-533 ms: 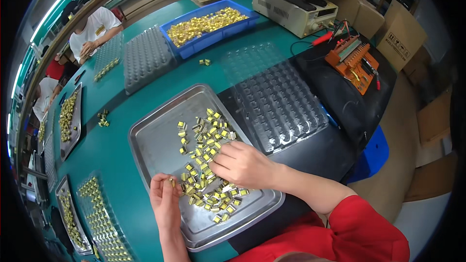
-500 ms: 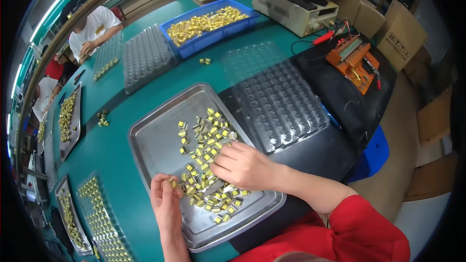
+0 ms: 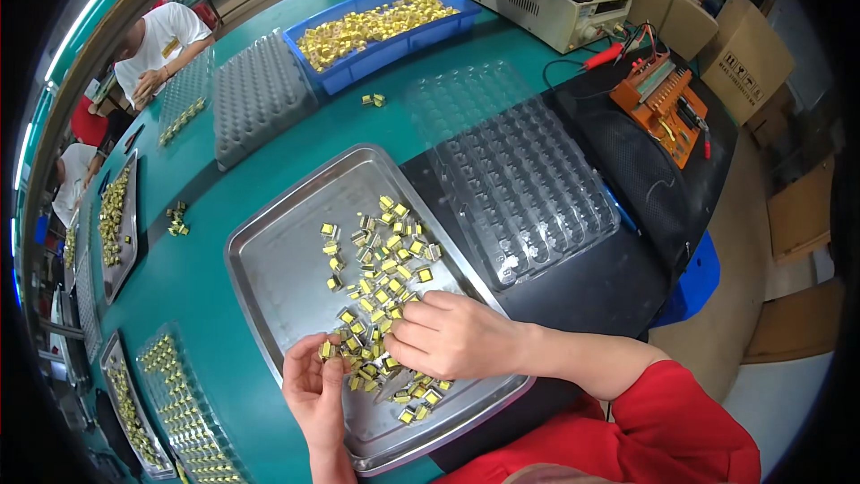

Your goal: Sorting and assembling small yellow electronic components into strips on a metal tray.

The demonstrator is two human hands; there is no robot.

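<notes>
A metal tray (image 3: 278, 242) in front of me carries a loose pile of small transformers (image 3: 365, 305) wrapped in yellow tape. At the tray's left side, my left hand (image 3: 313, 390) pinches one small transformer (image 3: 328, 350) between thumb and fingers. My right hand (image 3: 457, 336) rests over the right part of the pile, its fingers curled down among the parts. Its fingertips are partly hidden, so what they hold, if anything, does not show.
Right of the tray lies a clear plastic blister tray (image 3: 528, 188). Behind it stands a blue bin (image 3: 394, 49) of yellow parts, with a grey bench instrument (image 3: 537, 4) and an orange test fixture (image 3: 663, 112) farther right. Filled trays (image 3: 188, 403) line the left; co-workers sit beyond.
My left hand has turned, so the transformer in its fingers shows more fully. My right hand has shifted slightly lower over the pile. The whole view has moved a little.
</notes>
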